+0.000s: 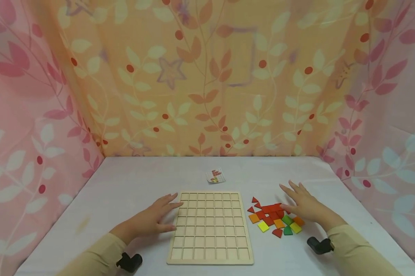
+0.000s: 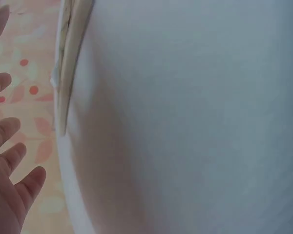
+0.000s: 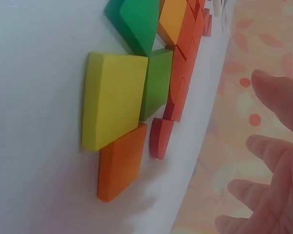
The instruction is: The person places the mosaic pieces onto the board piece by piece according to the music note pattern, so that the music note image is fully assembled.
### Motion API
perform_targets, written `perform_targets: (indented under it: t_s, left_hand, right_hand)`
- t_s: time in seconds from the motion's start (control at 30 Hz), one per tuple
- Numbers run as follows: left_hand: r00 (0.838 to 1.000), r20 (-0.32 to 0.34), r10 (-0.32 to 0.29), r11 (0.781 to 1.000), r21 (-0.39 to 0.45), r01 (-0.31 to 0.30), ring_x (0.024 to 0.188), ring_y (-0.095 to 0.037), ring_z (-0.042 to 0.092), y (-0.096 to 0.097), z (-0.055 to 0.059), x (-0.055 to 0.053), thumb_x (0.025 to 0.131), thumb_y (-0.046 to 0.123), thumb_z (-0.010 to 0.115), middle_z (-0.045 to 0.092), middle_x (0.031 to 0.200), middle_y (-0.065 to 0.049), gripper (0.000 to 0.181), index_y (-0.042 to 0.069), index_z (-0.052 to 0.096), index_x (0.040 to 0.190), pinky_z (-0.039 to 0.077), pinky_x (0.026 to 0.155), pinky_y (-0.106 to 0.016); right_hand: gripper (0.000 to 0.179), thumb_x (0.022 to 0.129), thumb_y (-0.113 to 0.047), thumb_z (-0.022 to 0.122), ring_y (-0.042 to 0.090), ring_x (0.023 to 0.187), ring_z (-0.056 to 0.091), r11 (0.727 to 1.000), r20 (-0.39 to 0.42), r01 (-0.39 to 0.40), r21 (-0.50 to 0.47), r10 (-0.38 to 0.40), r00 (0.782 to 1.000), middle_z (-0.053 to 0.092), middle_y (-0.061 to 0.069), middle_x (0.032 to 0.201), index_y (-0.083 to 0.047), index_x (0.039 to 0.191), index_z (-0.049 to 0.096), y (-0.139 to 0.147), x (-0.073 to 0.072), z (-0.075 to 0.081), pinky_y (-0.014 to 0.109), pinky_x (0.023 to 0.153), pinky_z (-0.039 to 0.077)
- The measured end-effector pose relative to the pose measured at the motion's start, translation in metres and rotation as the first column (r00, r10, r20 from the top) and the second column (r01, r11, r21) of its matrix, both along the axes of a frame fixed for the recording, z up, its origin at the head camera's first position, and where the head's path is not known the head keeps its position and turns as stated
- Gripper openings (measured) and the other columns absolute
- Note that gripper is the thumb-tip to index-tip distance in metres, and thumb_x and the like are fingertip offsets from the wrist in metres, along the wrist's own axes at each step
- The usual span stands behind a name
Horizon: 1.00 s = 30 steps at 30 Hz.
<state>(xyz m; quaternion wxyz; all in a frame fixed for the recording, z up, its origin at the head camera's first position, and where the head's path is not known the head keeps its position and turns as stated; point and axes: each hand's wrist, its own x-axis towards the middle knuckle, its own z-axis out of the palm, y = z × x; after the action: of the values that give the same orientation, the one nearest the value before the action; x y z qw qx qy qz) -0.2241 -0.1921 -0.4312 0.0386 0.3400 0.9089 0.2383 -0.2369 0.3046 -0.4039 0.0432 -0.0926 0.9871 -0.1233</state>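
A pale wooden grid board (image 1: 210, 230) with bare square cells lies on the white table. My left hand (image 1: 151, 219) is at the board's left edge, fingers spread and holding nothing; whether the fingertips touch the board I cannot tell. Right of the board lies a loose cluster of flat coloured blocks: red pieces (image 1: 272, 209), a yellow square (image 3: 115, 100), an orange square (image 3: 122, 163), a light green block (image 3: 157, 85) and a dark green one (image 3: 139, 24). Over the cluster's far right side hovers my right hand (image 1: 305, 205), its fingers extended with nothing in them.
Behind the board lies a small printed card (image 1: 215, 175) with a red, yellow and green pattern. Floral curtains (image 1: 207, 115) close off the back and both sides of the white table (image 1: 141, 176). A black wrist mount (image 1: 319, 245) sits below my right wrist.
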Motion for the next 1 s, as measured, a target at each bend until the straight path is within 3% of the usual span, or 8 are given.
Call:
perform_targets:
  t_s: [0.1, 0.23, 0.37, 0.6, 0.8, 0.9, 1.0]
  left_hand:
    - [0.999, -0.021, -0.045, 0.999, 0.005, 0.046, 0.136, -0.034, 0.018, 0.002, -0.005, 0.002, 0.079, 0.046, 0.067, 0.021, 0.150, -0.009, 0.071, 0.023, 0.038, 0.140, 0.025, 0.101, -0.057]
    - [0.997, -0.033, -0.074, 0.997, -0.014, 0.074, 0.132, -0.025, 0.027, 0.004, -0.007, 0.003, 0.078, 0.045, 0.069, 0.028, 0.148, -0.005, 0.069, 0.023, 0.042, 0.138, 0.031, 0.100, -0.051]
    - [0.993, -0.004, -0.117, 0.992, -0.047, 0.117, 0.128, -0.021, 0.031, 0.005, -0.011, 0.000, 0.078, 0.050, 0.066, 0.030, 0.148, -0.002, 0.066, 0.024, 0.046, 0.135, 0.032, 0.100, -0.047]
    - [0.962, 0.045, -0.271, 0.959, -0.072, 0.273, 0.136, -0.031, 0.020, 0.003, -0.021, 0.000, 0.081, 0.055, 0.057, 0.025, 0.149, -0.006, 0.072, 0.019, 0.038, 0.141, 0.024, 0.104, -0.048]
    - [0.958, 0.036, -0.284, 0.952, -0.106, 0.286, 0.138, -0.028, 0.016, 0.002, -0.025, 0.000, 0.082, 0.056, 0.054, 0.021, 0.151, -0.004, 0.072, 0.024, 0.032, 0.143, 0.024, 0.105, -0.047]
    - [0.957, 0.036, -0.288, 0.951, -0.105, 0.291, 0.138, -0.028, 0.017, 0.003, -0.023, 0.000, 0.082, 0.055, 0.055, 0.022, 0.151, -0.005, 0.073, 0.023, 0.032, 0.143, 0.024, 0.105, -0.046]
    - [0.954, 0.034, -0.296, 0.948, -0.107, 0.298, 0.138, -0.029, 0.017, 0.004, -0.021, -0.001, 0.082, 0.054, 0.055, 0.021, 0.151, -0.005, 0.073, 0.022, 0.032, 0.143, 0.023, 0.106, -0.045]
  right_hand:
    - [0.084, 0.078, -0.057, 0.060, 0.052, 0.130, 0.004, 1.000, 0.035, 0.005, -0.013, -0.004, 0.999, 0.014, 0.025, 0.147, -0.018, 0.145, 0.028, -0.002, -0.002, -0.001, 0.073, 0.087, 0.016]
    - [0.083, 0.078, -0.058, 0.059, 0.051, 0.130, 0.004, 1.000, 0.046, 0.001, -0.022, 0.000, 0.999, 0.015, 0.025, 0.147, -0.017, 0.144, 0.029, -0.004, -0.004, -0.002, 0.073, 0.088, 0.016]
    - [0.080, 0.080, -0.057, 0.059, 0.051, 0.130, 0.008, 0.999, 0.058, -0.015, -0.029, 0.017, 0.998, 0.019, 0.025, 0.146, -0.015, 0.143, 0.032, -0.004, -0.007, -0.003, 0.072, 0.090, 0.017]
    - [0.063, 0.079, -0.040, 0.067, 0.047, 0.124, 0.028, 0.999, 0.119, -0.022, -0.038, 0.027, 0.992, 0.036, 0.025, 0.138, -0.014, 0.134, 0.048, -0.007, -0.011, -0.008, 0.062, 0.089, 0.035]
    - [0.040, 0.078, -0.029, 0.071, 0.027, 0.101, 0.051, 0.997, 0.129, -0.033, -0.064, 0.041, 0.991, 0.057, 0.009, 0.107, -0.015, 0.115, 0.062, -0.007, -0.017, -0.008, 0.044, 0.083, 0.048]
    - [0.029, 0.078, -0.023, 0.072, 0.017, 0.087, 0.052, 0.994, 0.147, -0.032, -0.106, 0.047, 0.988, 0.057, 0.000, 0.091, -0.016, 0.104, 0.065, -0.007, -0.020, -0.009, 0.035, 0.074, 0.052]
    - [0.021, 0.077, -0.017, 0.073, 0.015, 0.080, 0.052, 0.988, 0.188, 0.005, -0.155, 0.024, 0.982, 0.056, -0.001, 0.086, -0.016, 0.096, 0.064, -0.008, -0.023, -0.009, 0.031, 0.070, 0.052]
